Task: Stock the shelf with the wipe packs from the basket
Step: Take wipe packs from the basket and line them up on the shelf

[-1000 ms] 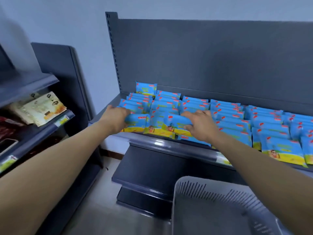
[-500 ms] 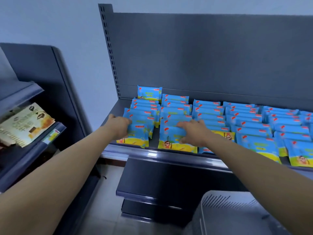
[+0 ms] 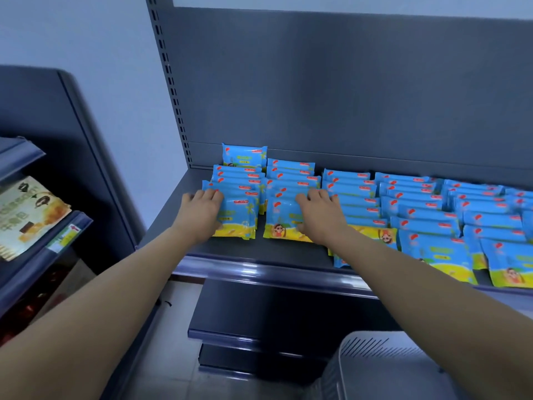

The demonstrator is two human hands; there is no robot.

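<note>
Blue-and-yellow wipe packs stand in several leaning rows on the dark grey shelf point(image 3: 259, 249). My left hand point(image 3: 200, 213) grips the front pack of the leftmost row point(image 3: 239, 217), fingers curled over its top left edge. My right hand point(image 3: 320, 216) holds the front pack of the second row point(image 3: 281, 217), fingers over its top edge and thumb on its face. More rows of packs point(image 3: 427, 223) fill the shelf to the right. The pale plastic basket point(image 3: 372, 353) sits at the bottom right below my right arm; its inside is hidden from view.
The shelf's grey back panel point(image 3: 346, 96) rises behind the packs, with a slotted upright point(image 3: 170, 82) at its left. Lower dark shelves point(image 3: 259, 316) step out beneath. A second shelf unit on the left holds beige snack bags point(image 3: 26, 215). Tiled floor lies below.
Both hands have pushed the two front packs back from the shelf's front lip toward their rows. The view has shifted, so the basket sits lower and further right.
</note>
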